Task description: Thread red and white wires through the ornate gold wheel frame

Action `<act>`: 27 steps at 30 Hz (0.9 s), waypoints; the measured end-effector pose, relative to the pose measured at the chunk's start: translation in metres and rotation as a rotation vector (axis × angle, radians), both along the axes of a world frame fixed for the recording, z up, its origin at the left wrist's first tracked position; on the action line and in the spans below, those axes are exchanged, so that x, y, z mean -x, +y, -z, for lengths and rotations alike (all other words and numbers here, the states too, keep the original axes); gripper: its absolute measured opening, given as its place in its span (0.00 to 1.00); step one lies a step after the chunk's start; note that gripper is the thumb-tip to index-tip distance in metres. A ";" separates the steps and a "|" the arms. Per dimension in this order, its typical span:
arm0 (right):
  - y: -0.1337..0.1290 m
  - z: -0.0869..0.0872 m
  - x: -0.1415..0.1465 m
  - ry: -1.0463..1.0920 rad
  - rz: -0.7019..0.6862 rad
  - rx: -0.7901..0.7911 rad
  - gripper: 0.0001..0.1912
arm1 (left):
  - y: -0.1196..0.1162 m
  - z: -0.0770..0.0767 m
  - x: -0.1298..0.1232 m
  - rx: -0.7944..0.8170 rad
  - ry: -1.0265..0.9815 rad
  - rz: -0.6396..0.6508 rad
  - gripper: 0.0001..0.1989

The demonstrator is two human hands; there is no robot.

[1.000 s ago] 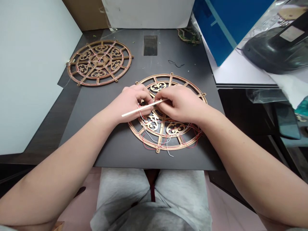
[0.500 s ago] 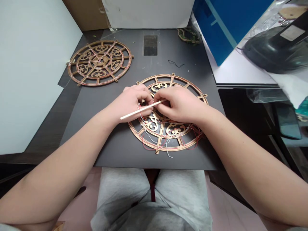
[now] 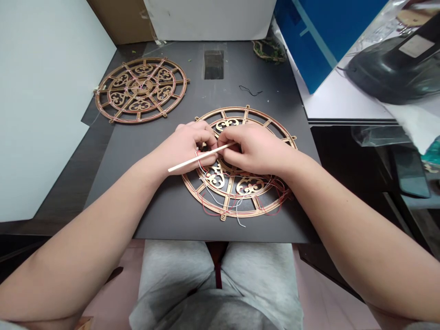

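Observation:
A round openwork wooden wheel (image 3: 256, 212) with scroll cut-outs lies flat under both hands. My right hand (image 3: 254, 147) is closed on a thin pale stick (image 3: 185, 163), which slants down to the left across my left hand. My left hand (image 3: 195, 145) has its fingers curled together over the wheel's inner ring, close to the right fingertips; what they pinch is hidden. Red and white wires (image 3: 242, 211) run from beside the left fingers and lie loosely over the wheel's near part, one white end hanging past the rim.
A second wooden wheel (image 3: 140, 121) with wires fixed on it lies at the back left of the dark table (image 3: 165, 211). A black thread (image 3: 250, 91) and a twisted greenish coil (image 3: 268, 50) lie farther back. A blue panel (image 3: 323, 41) and a black rounded base (image 3: 388, 68) stand at right.
The stick's lower end has shifted slightly left and down. Both hands stay at nearly the same place over the wheel, and the whole view has drifted a little.

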State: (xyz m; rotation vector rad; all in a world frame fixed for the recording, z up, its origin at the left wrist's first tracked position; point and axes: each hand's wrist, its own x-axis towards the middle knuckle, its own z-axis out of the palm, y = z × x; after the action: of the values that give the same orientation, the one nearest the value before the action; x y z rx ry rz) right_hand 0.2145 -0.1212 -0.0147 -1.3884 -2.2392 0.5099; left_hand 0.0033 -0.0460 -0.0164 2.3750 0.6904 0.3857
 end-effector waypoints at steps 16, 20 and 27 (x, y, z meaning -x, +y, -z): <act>0.000 -0.003 0.002 -0.075 0.007 0.001 0.10 | 0.001 0.000 0.000 0.023 -0.024 0.018 0.09; -0.001 -0.003 0.002 -0.063 -0.010 -0.012 0.09 | 0.002 0.000 0.000 0.030 -0.018 0.020 0.09; -0.001 -0.004 0.002 -0.051 -0.005 -0.005 0.09 | 0.002 0.001 0.000 0.041 -0.001 0.012 0.09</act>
State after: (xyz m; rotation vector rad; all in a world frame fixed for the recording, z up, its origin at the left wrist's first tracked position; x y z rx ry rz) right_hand 0.2124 -0.1222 -0.0105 -1.4092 -2.2829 0.4754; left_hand 0.0036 -0.0442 -0.0177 2.3389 0.6775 0.3644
